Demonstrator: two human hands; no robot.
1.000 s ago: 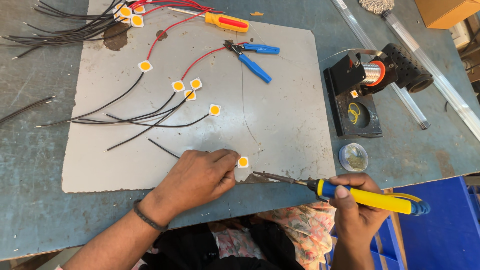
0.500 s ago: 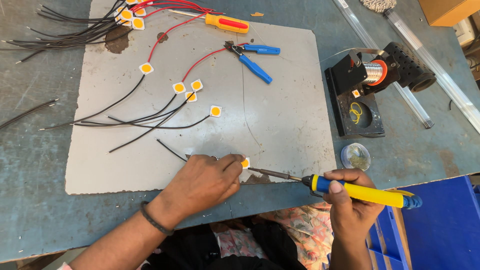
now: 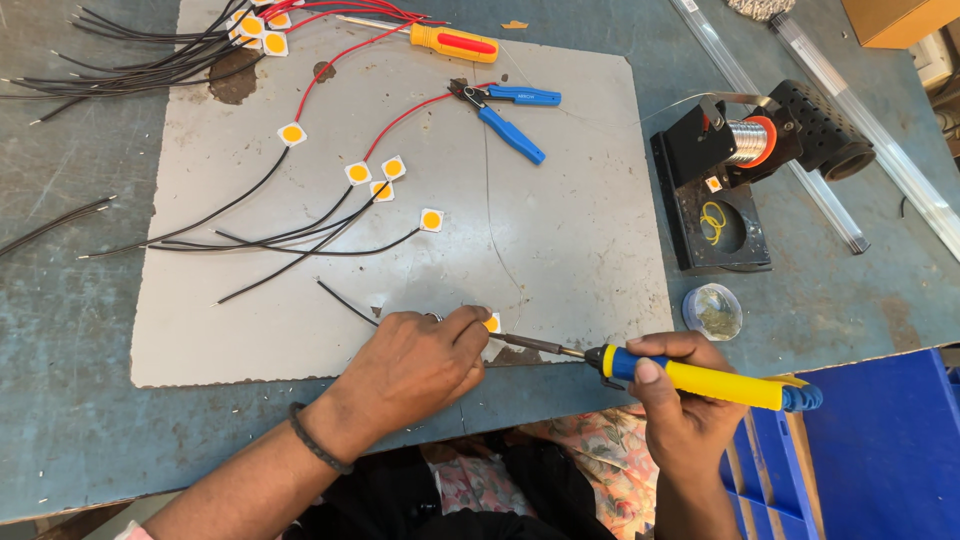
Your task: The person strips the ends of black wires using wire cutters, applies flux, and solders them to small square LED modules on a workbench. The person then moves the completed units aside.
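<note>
Left hand [image 3: 415, 365] pins one LED chip [image 3: 492, 323]; right hand [image 3: 680, 400] grips soldering iron [image 3: 690, 378]. Nearby: four loose chips [image 3: 431, 219], one blue pliers [image 3: 505, 112].

Blue-handled pliers [image 3: 510, 115] at 12 o'clock on grey sheet [image 3: 580, 250], yellow screwdriver [image 3: 452, 42] above, black solder stand [image 3: 745, 165] at 2 o'clock, round tin [image 3: 713, 310] at 3 o'clock, black wire bundle [image 3: 130, 60] at 10 o'clock, blue crate [image 3: 880, 450] at 4 o'clock
</note>
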